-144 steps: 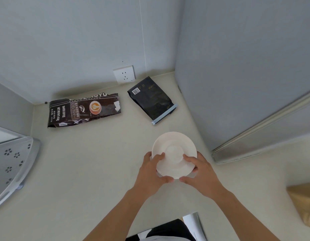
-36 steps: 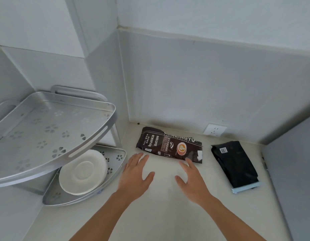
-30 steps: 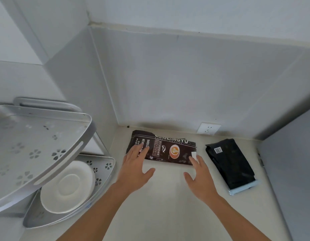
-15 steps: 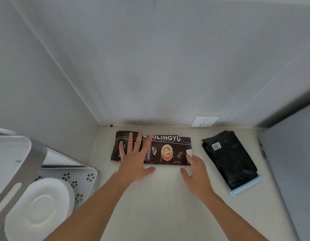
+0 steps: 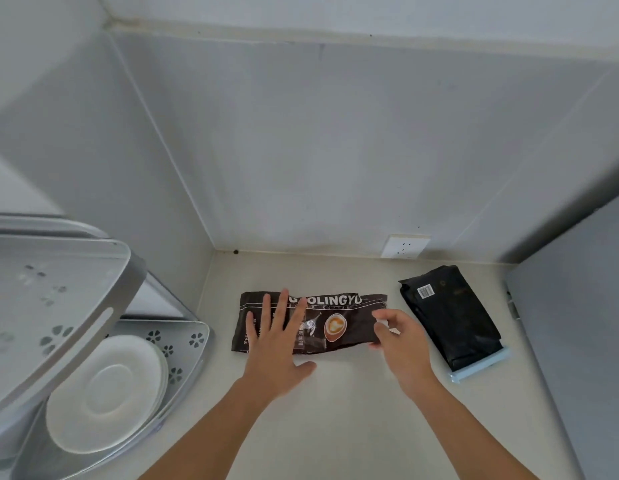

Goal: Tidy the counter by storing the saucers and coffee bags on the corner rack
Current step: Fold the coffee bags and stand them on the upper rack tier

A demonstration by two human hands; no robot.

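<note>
Already the fingers [image 5: 303,308] of the left hand [image 5: 278,348] lie spread and flat across the left half of the brown coffee bag [image 5: 339,329], pressing on it rather than gripping. The right hand [image 5: 400,337] curls round the bag's right end, fingertips bent over the edge near a small white tab; whether they have truly pinched it cannot be told. The bag lies flat and lengthways on the counter [image 5: 353,420], near the back wall. To lift it well, I judge the left hand should slide its thumb under the near edge so both ends are held, since a soft, long pouch would likely sag if raised by one end.

Just right of it, apart from both hands, lies the black coffee bag [image 5: 450,317], its pale blue sealed end toward the viewer.

At the left stands the metal corner rack [image 5: 197,344]. Its lower shelf holds a stack of white saucers [image 5: 107,393], seemingly more than one, filling most of it. The upper shelf [image 5: 58,306], pierced with flower cut-outs, shows nothing on it and looks the likelier place for the bags.
</note>
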